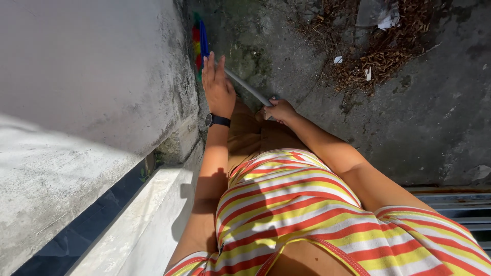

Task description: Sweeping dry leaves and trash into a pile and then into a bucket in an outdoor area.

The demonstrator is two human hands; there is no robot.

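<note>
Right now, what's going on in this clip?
A person in a striped shirt stands outdoors beside a pale concrete wall, holding a broom with a long grey handle. The right hand grips the handle's upper end; the left hand, with a black wristwatch, is open against the handle lower down. The broom's multicoloured bristles rest at the wall's base, and dry leaves lie heaped nearby.

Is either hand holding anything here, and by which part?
The right hand grips the broom at the top end of its grey handle. The left hand is open, resting along the handle further down.
</note>
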